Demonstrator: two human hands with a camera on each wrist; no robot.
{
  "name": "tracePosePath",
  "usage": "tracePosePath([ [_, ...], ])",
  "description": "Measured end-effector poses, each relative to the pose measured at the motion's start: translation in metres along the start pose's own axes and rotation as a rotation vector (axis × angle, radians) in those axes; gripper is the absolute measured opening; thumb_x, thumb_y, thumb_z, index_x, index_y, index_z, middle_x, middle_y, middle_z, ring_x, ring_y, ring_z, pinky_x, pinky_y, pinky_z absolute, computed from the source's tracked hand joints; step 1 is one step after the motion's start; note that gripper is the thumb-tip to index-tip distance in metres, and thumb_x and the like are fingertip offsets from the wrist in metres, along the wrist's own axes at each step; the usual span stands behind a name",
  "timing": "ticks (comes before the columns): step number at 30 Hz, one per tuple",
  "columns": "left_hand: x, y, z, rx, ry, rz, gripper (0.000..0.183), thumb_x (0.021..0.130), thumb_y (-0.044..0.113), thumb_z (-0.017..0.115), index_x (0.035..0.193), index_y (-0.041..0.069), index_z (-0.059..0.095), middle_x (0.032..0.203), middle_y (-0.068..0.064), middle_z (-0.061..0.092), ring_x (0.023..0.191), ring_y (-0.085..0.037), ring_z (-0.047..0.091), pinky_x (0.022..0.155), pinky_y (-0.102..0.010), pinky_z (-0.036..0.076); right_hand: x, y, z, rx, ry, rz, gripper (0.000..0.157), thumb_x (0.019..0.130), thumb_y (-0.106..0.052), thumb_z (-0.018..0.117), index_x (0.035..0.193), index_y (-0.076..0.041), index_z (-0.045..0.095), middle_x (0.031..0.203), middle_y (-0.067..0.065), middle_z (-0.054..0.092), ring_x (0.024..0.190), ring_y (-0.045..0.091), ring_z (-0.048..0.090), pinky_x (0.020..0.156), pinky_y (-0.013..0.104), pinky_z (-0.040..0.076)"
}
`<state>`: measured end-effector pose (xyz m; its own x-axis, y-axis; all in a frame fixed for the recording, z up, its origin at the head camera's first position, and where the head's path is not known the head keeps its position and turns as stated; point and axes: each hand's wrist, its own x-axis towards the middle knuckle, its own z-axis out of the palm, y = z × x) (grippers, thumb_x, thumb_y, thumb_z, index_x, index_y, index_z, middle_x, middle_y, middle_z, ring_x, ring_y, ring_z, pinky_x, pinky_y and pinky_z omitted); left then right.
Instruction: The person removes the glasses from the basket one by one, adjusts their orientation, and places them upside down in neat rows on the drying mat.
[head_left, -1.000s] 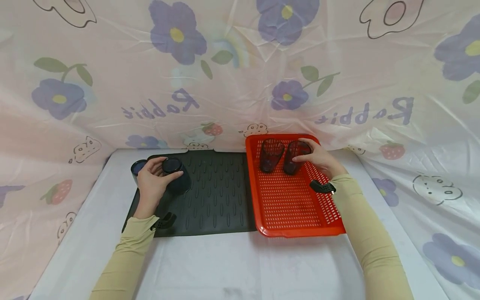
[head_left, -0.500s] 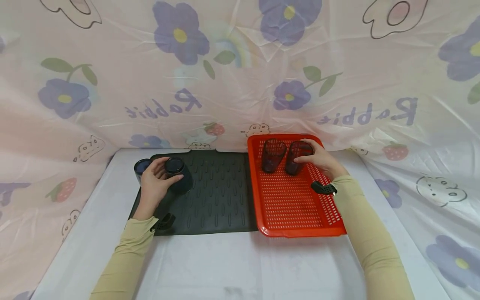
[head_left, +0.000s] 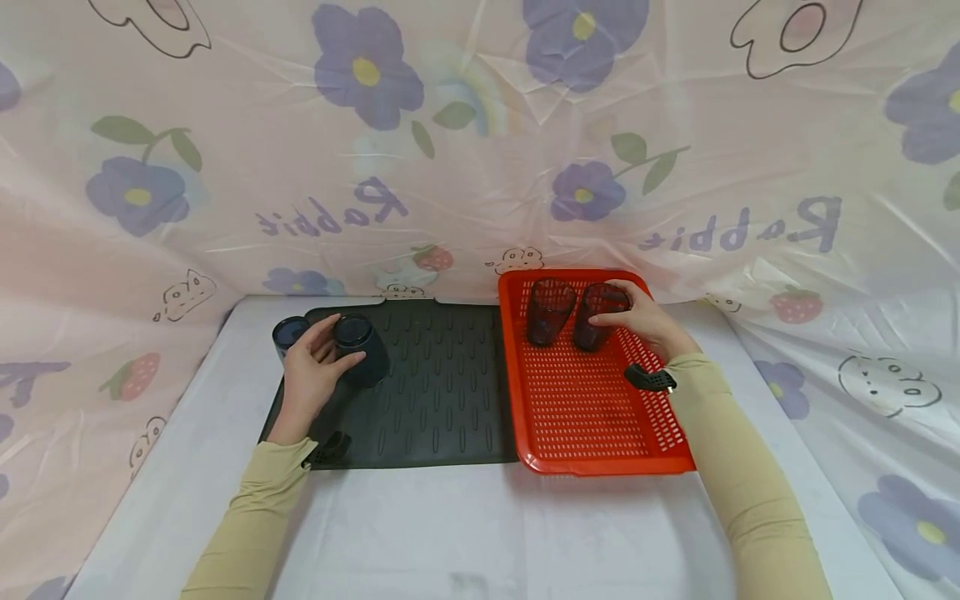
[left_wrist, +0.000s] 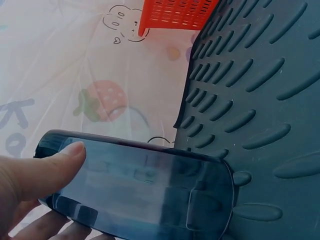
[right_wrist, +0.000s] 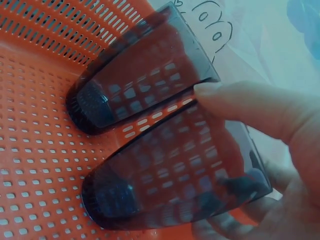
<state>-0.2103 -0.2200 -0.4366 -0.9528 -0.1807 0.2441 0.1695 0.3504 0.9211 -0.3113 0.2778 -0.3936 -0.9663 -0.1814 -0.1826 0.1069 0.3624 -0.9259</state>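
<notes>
Blue glass (head_left: 372,365) at black mat (head_left: 446,408) stays gripped by the left hand (head_left: 311,373) in my head view, so work seems paused; left wrist agrees; right wrist shows the right hand (right_wrist: 300,145) gripping a dark glass (right_wrist: 165,170) inside red basket (right_wrist: 35,150)

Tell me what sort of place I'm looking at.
Probably a makeshift tabletop workspace: flower-printed sheeting hangs behind a white table, which bears a dark ridged mat and a red basket with two glasses.
</notes>
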Motion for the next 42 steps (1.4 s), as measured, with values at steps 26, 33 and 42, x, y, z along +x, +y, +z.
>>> tracePosePath([
  [26, -0.005, 0.003, 0.004, 0.091, 0.086, 0.085, 0.066, 0.075, -0.001, 0.08, 0.135, 0.005, 0.054, 0.127, -0.021, 0.057, 0.115, -0.037, 0.056, 0.095, -0.051, 0.045, -0.008, -0.01, -0.002, -0.102, 0.048, 0.017, 0.09, 0.081, -0.012, 0.078, 0.149, -0.001, 0.021, 0.142, 0.024, 0.032, 0.108, 0.027, 0.047, 0.086, 0.034, 0.048],
  [33, -0.005, 0.004, 0.002, 0.081, 0.069, 0.068, 0.064, 0.077, 0.001, 0.079, 0.135, 0.005, 0.053, 0.129, -0.02, 0.056, 0.117, -0.036, 0.055, 0.095, -0.05, 0.045, -0.018, -0.013, -0.002, -0.042, -0.006, 0.049, 0.085, 0.084, -0.013, 0.076, 0.149, -0.001, 0.023, 0.144, 0.023, 0.031, 0.085, 0.011, 0.056, 0.086, 0.036, 0.051],
  [42, -0.005, 0.006, 0.0, 0.079, 0.067, 0.05, 0.063, 0.079, 0.005, 0.079, 0.136, 0.006, 0.053, 0.13, -0.019, 0.055, 0.118, -0.035, 0.054, 0.096, -0.05, 0.045, -0.034, -0.018, -0.004, 0.063, -0.046, 0.018, 0.081, 0.084, -0.01, 0.076, 0.148, -0.002, 0.026, 0.139, 0.022, 0.04, 0.084, 0.01, 0.062, 0.079, 0.033, 0.054],
])
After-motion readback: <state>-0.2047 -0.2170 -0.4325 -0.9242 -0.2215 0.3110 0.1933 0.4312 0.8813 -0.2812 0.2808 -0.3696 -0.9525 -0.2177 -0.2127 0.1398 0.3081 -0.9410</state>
